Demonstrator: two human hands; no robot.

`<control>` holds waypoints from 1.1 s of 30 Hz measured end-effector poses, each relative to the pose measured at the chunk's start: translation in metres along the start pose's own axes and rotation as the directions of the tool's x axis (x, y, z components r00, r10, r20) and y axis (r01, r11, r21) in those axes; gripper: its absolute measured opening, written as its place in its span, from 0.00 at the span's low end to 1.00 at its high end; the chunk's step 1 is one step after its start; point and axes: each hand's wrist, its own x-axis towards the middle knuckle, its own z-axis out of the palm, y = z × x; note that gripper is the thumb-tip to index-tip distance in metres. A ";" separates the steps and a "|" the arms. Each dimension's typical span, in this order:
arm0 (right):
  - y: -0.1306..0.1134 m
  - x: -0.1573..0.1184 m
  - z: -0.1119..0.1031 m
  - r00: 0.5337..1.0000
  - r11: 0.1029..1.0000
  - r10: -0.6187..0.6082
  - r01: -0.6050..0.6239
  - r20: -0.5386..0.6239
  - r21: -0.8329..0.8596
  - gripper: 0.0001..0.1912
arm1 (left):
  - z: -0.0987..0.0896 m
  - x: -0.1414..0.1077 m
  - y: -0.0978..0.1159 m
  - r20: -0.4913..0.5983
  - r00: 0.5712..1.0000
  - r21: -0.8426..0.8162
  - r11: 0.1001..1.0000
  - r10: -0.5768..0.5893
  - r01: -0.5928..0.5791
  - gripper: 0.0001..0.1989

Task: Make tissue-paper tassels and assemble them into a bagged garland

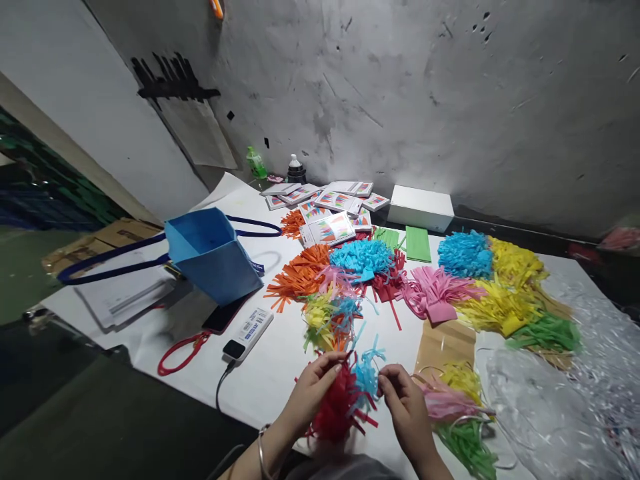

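At the table's near edge, my left hand [320, 380] is closed in a pinch at the top of a red paper tassel [336, 407]. Just to the right, my right hand [400, 397] has its fingertips together beside a light blue tassel [367, 373]; what lies between them is too small to make out. The red and blue tassels hang side by side between my hands. Beyond them a yellow tassel [320, 320] and orange fringe [305, 270] lie on the white table [285, 340], near a blue fringed pile [363, 257] and pink fringe [437, 290].
A blue bag [215, 260] stands at the left near a white power bank [249, 333] and a red loop [183, 353]. Printed packs [327, 229] and a white box [421, 207] sit at the back. Clear plastic bags [550, 407] cover the right side.
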 end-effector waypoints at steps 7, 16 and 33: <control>-0.038 -0.005 -0.001 0.979 0.998 -0.047 0.038 0.199 0.048 0.14 | 0.035 -0.018 -0.002 0.223 0.968 -0.106 0.984 -0.117 0.143 0.15; -0.015 -0.030 -0.042 0.994 0.948 0.102 -0.107 0.035 0.300 0.19 | 0.085 -0.031 -0.024 0.165 0.974 -0.285 0.938 -0.154 0.197 0.13; -0.013 -0.076 -0.135 0.993 0.985 -0.076 0.090 0.091 -0.149 0.14 | 0.176 -0.046 -0.039 0.265 0.910 -0.474 0.779 -0.317 0.410 0.12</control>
